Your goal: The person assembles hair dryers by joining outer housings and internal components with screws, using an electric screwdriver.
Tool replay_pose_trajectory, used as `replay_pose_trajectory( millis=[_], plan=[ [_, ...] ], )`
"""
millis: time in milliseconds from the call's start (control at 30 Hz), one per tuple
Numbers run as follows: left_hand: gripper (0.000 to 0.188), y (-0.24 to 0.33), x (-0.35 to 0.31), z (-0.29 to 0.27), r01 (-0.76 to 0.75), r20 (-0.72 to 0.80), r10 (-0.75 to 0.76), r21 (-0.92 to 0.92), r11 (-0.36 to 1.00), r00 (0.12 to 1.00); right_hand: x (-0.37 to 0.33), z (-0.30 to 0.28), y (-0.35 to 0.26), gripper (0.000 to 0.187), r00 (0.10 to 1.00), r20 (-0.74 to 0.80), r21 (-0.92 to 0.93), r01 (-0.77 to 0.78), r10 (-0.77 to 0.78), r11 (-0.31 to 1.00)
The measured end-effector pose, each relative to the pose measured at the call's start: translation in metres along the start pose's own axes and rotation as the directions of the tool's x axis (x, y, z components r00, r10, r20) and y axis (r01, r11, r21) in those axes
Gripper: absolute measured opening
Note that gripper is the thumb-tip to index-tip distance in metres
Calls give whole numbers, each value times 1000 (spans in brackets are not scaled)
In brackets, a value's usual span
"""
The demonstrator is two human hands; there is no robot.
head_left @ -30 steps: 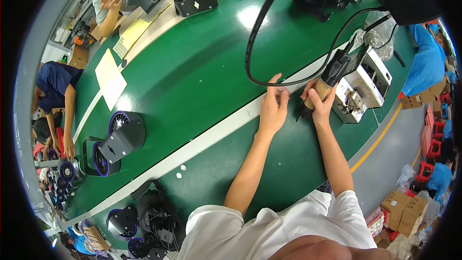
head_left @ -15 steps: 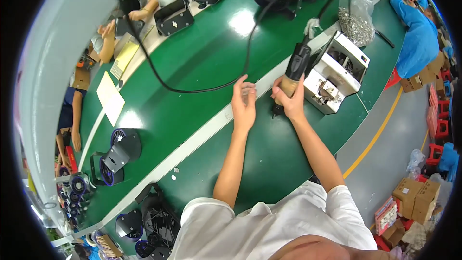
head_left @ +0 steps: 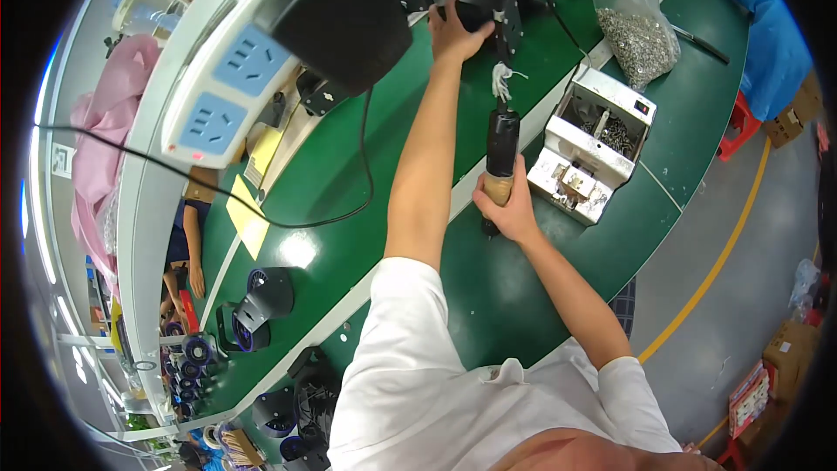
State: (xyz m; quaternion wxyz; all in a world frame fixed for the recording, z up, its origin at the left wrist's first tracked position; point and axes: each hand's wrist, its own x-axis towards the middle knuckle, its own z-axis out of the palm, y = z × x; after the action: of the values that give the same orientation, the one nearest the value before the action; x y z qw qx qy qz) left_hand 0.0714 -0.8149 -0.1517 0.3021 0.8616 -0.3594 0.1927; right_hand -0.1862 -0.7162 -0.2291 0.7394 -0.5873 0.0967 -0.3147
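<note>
My right hand is wrapped round a black and tan electric screwdriver, held upright in the view with its bit end toward me. A white tie is knotted on its cord just above the body. Stretched far across the green bench, my left hand has thumb and fingers around a black fan unit; its fingertips are partly hidden against the dark part. To the right of the screwdriver stands a white screw feeder with loose screws in its open hopper.
A clear bag of small metal parts lies behind the feeder, beside a black-handled tool. A socket strip and black adapter overhang the upper left, a cable looping down. More black units stand left.
My left hand has left its place near the screwdriver and reached far forward to the black fan unit. My right hand still holds the screwdriver, now more upright. The view has shifted.
</note>
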Motion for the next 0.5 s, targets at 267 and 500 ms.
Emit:
replay_pose_trajectory(
  millis=[267,500],
  plan=[
    [66,-49,43,16,116,99,-104,-125,985,990,1,4,-4,59,1000,22,-18,7,-7,1000],
    [71,-46,31,41,68,83,-49,-245,967,995,4,-8,3,59,1000,27,-61,-2,3,998]
  ],
)
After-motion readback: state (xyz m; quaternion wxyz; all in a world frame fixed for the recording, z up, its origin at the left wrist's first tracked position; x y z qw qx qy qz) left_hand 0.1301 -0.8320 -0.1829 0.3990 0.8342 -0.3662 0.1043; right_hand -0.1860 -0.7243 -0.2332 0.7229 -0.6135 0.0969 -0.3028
